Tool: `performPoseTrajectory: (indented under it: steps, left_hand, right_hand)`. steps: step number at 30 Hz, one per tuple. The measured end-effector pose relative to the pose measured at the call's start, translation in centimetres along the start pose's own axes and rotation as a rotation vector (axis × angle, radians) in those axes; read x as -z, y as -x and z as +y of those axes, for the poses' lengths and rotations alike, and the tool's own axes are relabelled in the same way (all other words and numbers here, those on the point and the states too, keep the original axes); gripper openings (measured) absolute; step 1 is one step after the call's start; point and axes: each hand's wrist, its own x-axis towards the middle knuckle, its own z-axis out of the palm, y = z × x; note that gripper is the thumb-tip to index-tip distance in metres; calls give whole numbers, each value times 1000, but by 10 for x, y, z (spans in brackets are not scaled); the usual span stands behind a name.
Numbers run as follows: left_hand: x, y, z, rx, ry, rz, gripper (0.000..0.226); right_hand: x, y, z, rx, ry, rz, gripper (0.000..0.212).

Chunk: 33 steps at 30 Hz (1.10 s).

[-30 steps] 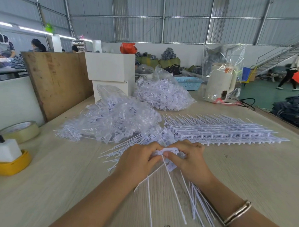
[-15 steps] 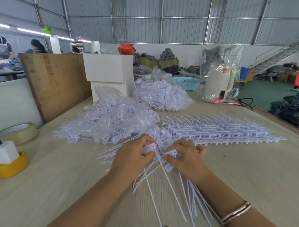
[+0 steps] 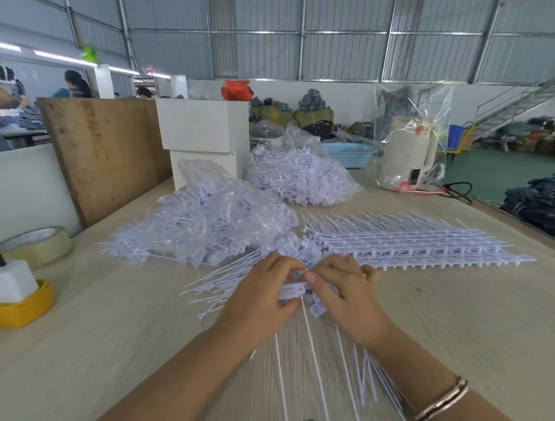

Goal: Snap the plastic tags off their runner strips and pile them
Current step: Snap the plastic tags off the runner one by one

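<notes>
1. The left hand (image 3: 259, 302) and right hand (image 3: 345, 296) meet over the desk (image 3: 455, 329), each grip pinching one white tag (image 3: 293, 290) between them.
2. Loose tags (image 3: 222, 281) fan out beneath the hands; bags of tags (image 3: 212, 217) sit behind.
3. A stack of runner strips (image 3: 405, 244), well over half the visible work, looks untouched.
</notes>
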Motion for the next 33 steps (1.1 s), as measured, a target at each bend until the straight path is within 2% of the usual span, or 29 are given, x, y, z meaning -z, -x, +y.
performPoseTrajectory:
  steps: [2, 4, 5, 8, 12, 14, 16, 18, 22, 26, 33]
  left_hand:
    - [-4, 1, 3, -33, 12, -16, 39]
    - [-5, 0, 4, -63, -2, -40, 40]
    - [-4, -1, 4, -70, -11, -47, 41]
    - [1, -1, 2, -70, -62, -46, 40]
    - [8, 0, -3, -52, -135, -34, 29]
    - [9, 0, -3, -49, -160, -41, 31]
    - [8, 0, -2, -56, -191, -27, 24]
    - [7, 0, 0, -60, -188, -2, 20]
    - [8, -1, -1, -65, -213, 11, 18]
    - [7, 0, -4, 1, -216, -37, 19]
    - [9, -1, -7, 3, -244, -79, 25]
  right_hand:
    - [-5, 3, -7, 31, 34, -78, 41]
    - [-7, 1, -7, 22, 19, -124, 19]
    - [-6, 0, -6, 13, -40, -124, 15]
    - [1, -3, -1, -75, -264, -102, 29]
    - [2, -6, 8, -186, -375, -60, 25]
    - [3, -6, 7, -202, -430, -62, 25]
    - [4, -5, 3, -180, -487, -86, 24]
    - [4, -3, -1, -165, -488, -126, 25]
    - [6, -1, -5, -165, -447, -192, 10]
    - [7, -1, -6, -118, -370, -221, 14]
    - [6, -2, -12, -179, -397, -185, 25]
